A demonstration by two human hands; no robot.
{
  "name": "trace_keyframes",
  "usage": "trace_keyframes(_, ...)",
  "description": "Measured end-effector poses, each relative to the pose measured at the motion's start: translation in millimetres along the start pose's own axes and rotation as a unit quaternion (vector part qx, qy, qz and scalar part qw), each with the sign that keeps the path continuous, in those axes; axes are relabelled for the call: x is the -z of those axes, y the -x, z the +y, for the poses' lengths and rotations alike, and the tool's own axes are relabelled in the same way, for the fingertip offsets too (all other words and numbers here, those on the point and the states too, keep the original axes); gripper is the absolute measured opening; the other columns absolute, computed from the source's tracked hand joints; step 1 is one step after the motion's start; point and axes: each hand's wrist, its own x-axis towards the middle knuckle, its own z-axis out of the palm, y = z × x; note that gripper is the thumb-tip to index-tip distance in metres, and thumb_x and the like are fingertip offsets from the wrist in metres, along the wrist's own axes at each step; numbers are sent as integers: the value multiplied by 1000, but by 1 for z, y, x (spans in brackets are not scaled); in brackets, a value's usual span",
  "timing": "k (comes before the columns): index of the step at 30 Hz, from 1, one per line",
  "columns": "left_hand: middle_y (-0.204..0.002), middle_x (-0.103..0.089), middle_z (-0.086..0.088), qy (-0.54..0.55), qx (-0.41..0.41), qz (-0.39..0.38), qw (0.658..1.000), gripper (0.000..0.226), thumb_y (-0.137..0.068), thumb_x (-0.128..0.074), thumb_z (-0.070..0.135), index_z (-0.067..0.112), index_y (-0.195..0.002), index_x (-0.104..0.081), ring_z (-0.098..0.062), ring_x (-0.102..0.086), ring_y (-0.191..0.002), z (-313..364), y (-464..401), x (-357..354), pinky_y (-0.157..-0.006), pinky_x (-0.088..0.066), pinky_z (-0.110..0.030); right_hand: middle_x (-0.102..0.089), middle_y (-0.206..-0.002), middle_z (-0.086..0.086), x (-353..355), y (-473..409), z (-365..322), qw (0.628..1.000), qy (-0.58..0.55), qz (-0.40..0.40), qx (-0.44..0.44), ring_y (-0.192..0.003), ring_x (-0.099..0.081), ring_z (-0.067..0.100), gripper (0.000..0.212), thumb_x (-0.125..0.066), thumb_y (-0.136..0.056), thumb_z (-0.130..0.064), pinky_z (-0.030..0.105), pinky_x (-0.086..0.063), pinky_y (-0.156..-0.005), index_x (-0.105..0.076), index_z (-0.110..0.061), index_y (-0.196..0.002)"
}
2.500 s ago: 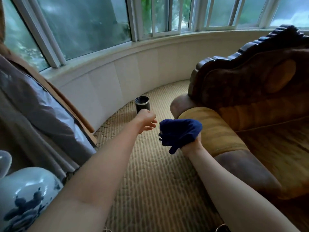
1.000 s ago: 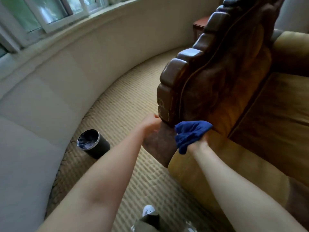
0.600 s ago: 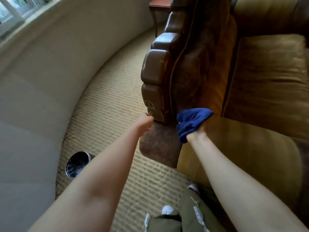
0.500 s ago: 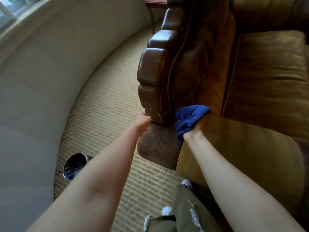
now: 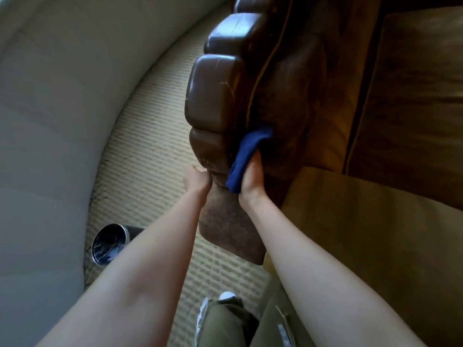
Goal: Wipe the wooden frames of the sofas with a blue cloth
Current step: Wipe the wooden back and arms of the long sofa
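Sofa (image 5: 400, 121) cut off at top and right. Woven floor mat (image 5: 150, 116), pale curved wall. Carved wooden frame (image 5: 215, 96): right hand (image 5: 250, 179) presses blue cloth (image 5: 246, 154) against it; left hand (image 5: 196, 179), fingers hidden, grip unclear. Dark cup (image 5: 109, 244) partly behind forearm.

R hand (image 5: 251, 179) presses blue cloth (image 5: 246, 159) on wooden frame (image 5: 215, 101) (L hand (image 5: 196, 180) grips frame edge).

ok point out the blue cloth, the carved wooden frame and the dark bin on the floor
blue cloth (image 5: 246, 157), head view, on the middle of the bunched fabric above the right hand
carved wooden frame (image 5: 213, 93), head view, on the glossy face of a rounded lobe
dark bin (image 5: 109, 244), head view, on its dark open mouth
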Motion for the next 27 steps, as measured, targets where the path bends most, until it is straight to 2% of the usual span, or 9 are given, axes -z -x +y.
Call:
trace_keyframes(5,-133,-46,-15,1,17,3,1000,46,-88,-37,1,6,-134,-39,-31,-43,-122,-14,-24,-10,-99,-39,-37,-35,-146,7,2,-17,37,999,6,12,-48,-131,-39,24,44,-29,-103,-26,33,-26,-112,-27,-16,-146)
trace_keyframes(9,-119,-55,-9,29,-25,-5,999,40,-87,-38,2,3,-125,-49,-26,-50,-113,-16,-41,-21,-82,-39,-31,-33,-149,12,16,-28,63,983,25,33,-177,-133,-36,28,48,-25,-103,-30,35,-29,-108,-27,-9,-146)
trace_keyframes(11,-116,-57,-10,33,-39,-11,999,38,-87,-37,4,5,-122,-53,-25,-52,-108,-18,-48,-24,-76,-38,-30,-41,-141,10,13,-27,72,987,12,45,-155,-128,-42,28,44,-29,-102,-25,33,-33,-103,-32,-8,-143)
trace_keyframes(13,-117,-56,-10,33,-38,-18,999,41,-87,-35,3,7,-124,-53,-25,-51,-107,-22,-52,-23,-76,-38,-30,-43,-127,-1,5,-12,77,994,12,41,-98,-121,-46,21,36,-32,-101,-14,18,-34,-93,-37,-9,-136)
trace_keyframes(15,-118,-57,-12,47,-42,-31,998,44,-85,-33,-1,8,-123,-53,-26,-52,-105,-24,-56,-23,-70,-41,-27,-48,-114,-9,-8,7,73,1000,15,16,-15,-105,-53,0,30,-33,-99,-7,4,-37,-81,-40,-17,-126)
trace_keyframes(17,-116,-59,-14,64,-47,-50,996,44,-85,-30,-3,7,-119,-54,-24,-54,-98,-25,-63,-23,-64,-41,-26,-50,-117,-14,-16,10,72,1000,10,12,16,-100,-51,-10,32,-33,-99,-7,2,-37,-84,-38,-22,-127)
trace_keyframes(22,-114,-61,-19,23,-69,-96,993,38,-83,-32,-1,12,-109,-56,-37,-55,-107,-35,-83,-27,-84,-48,-46,-34,-147,8,-4,-31,73,996,13,75,-56,-132,-37,22,45,-24,-104,-25,26,-27,-105,-26,-8,-146)
trace_keyframes(25,-103,-62,-17,6,-85,-132,988,29,-88,-32,-1,12,-96,-57,-37,-57,-100,-44,-87,-34,-69,-45,-34,-31,-149,8,1,-42,84,989,-7,119,-89,-135,-34,25,48,-24,-104,-28,24,-28,-102,-22,-10,-148)
trace_keyframes(27,-111,-62,-19,7,-90,-148,985,32,-88,-34,-1,8,-106,-58,-38,-56,-107,-49,-90,-36,-75,-48,-39,-28,-151,8,1,-40,88,982,-42,130,-130,-137,-31,25,50,-22,-104,-31,26,-26,-105,-20,-10,-148)
